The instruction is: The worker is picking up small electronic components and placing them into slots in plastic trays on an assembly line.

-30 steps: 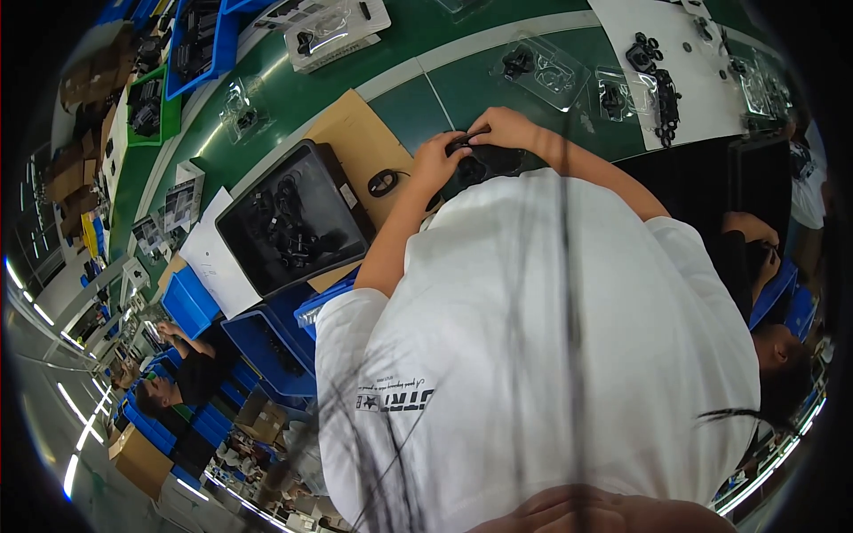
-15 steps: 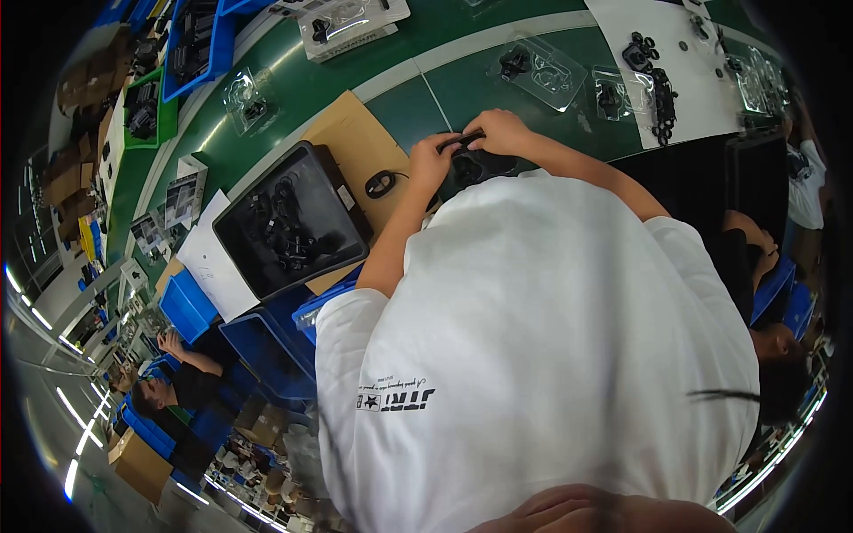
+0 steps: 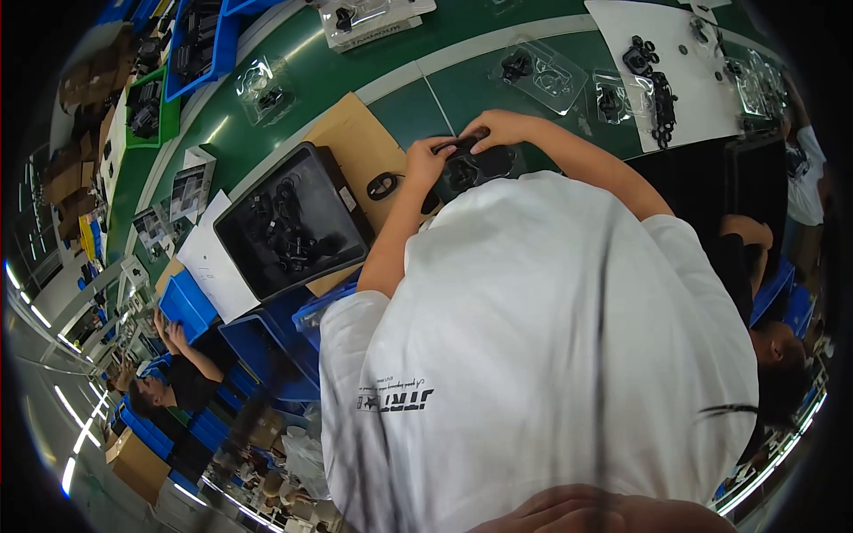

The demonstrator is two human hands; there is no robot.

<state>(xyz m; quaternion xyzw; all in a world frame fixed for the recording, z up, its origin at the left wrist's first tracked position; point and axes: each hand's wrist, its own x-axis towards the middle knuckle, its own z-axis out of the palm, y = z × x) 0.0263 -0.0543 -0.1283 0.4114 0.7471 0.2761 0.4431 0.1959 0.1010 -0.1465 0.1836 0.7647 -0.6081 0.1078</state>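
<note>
My left hand (image 3: 424,162) and my right hand (image 3: 500,131) are close together at the bench edge. Between them is a slim, dark elongated piece (image 3: 462,142), pinched at both ends by thumbs and fingers; its exact kind is too small to make out. Just below, a black part (image 3: 464,174) lies in what looks like a clear plastic blister tray, partly hidden by my shirt. Left of my left forearm, a coiled black cable (image 3: 382,186) rests on a brown cardboard sheet (image 3: 346,120).
A black bin (image 3: 233,222) of dark cables stands left. Beyond my hands, clear blister packs (image 3: 555,75) lie on the green surface (image 3: 391,124). Black parts (image 3: 663,111) sit on white paper at right. A co-worker (image 3: 191,369) reaches to a blue bin (image 3: 188,306).
The dark piece has tilted and shows more above the tray; my right hand has shifted slightly. Packs and a box on the far green strip have moved right. The co-worker's hands have risen.
</note>
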